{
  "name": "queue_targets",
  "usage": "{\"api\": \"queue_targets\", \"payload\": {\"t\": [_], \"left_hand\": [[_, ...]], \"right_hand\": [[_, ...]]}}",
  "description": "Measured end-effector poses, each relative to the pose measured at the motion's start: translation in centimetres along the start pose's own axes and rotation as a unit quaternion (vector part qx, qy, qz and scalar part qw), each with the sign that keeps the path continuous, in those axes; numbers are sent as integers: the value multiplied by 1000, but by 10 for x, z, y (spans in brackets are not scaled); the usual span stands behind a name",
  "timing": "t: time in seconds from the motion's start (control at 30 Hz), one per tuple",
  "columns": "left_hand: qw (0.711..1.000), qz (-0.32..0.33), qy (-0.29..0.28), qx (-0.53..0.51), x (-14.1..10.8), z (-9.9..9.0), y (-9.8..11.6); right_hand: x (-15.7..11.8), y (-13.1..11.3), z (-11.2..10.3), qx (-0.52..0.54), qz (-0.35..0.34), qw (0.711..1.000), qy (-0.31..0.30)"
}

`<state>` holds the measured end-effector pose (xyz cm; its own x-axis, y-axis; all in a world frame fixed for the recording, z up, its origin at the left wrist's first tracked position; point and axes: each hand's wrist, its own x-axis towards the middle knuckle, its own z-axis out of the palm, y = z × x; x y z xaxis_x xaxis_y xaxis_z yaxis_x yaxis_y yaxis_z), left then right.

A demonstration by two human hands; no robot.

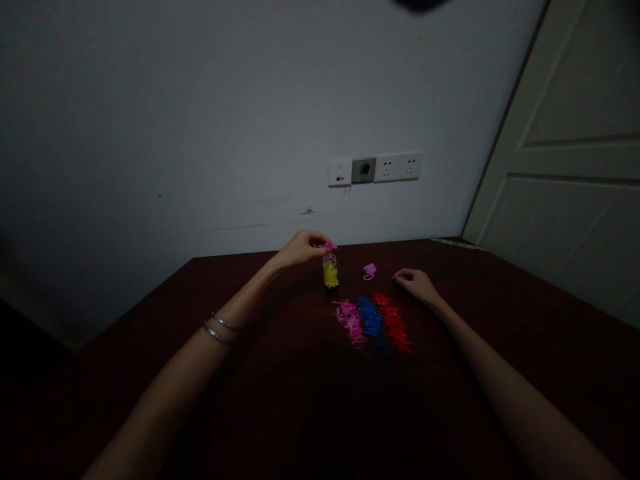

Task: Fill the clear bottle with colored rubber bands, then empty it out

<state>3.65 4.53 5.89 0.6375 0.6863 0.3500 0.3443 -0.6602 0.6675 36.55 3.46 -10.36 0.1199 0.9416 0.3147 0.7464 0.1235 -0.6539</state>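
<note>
My left hand [306, 247] pinches some pink strands [331, 246] just over the mouth of a small clear jar [331, 261]. Yellow pieces [331, 275] fill much of the upright jar. My right hand [416, 283] rests on the dark red table, its fingers loosely curled; whether anything is between them is too small to tell. Between the hands lies a small pink-purple object [369, 269] with a pale loop. Nearer to me are three piles side by side: pink strands [351, 323], blue strands [371, 316] and red strands [393, 321].
The dark table [280, 373] meets a pale wall [225, 133] at its back edge. Sockets and a switch panel [376, 169] are mounted on the wall. A panelled door [565, 153] stands at the right.
</note>
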Motion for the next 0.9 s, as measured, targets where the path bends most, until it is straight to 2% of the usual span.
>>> {"api": "queue_targets", "payload": {"t": [0.27, 0.9], "left_hand": [[999, 13, -3, 37, 20, 2, -16], [996, 15, -27, 78, 24, 3, -30]], "right_hand": [[0, 2, 1, 2, -14, 1000, 6], [0, 2, 1, 4, -13, 1000, 6]]}}
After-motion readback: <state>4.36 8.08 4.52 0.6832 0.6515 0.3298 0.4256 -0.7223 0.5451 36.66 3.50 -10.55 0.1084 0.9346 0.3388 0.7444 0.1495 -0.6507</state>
